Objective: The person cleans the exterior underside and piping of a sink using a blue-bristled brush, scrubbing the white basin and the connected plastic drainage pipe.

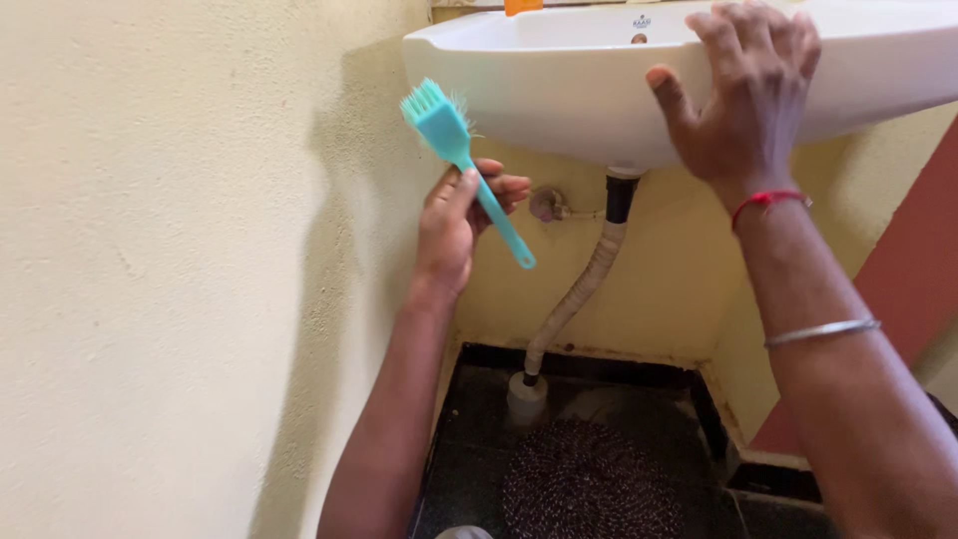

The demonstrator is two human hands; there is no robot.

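My left hand (pixel 454 225) grips a turquoise scrub brush (pixel 461 160) by its handle, bristle head up and close to the underside of the white wall-mounted basin (pixel 559 90). My right hand (pixel 743 95) rests flat on the basin's front rim, fingers spread over the edge. A red thread and a metal bangle sit on my right forearm.
A corrugated drain hose (pixel 574 299) runs from under the basin down to a floor outlet. A wall valve (pixel 547 205) sits behind my left hand. A round woven mat (pixel 589 479) lies on the dark floor. A cream wall stands at the left.
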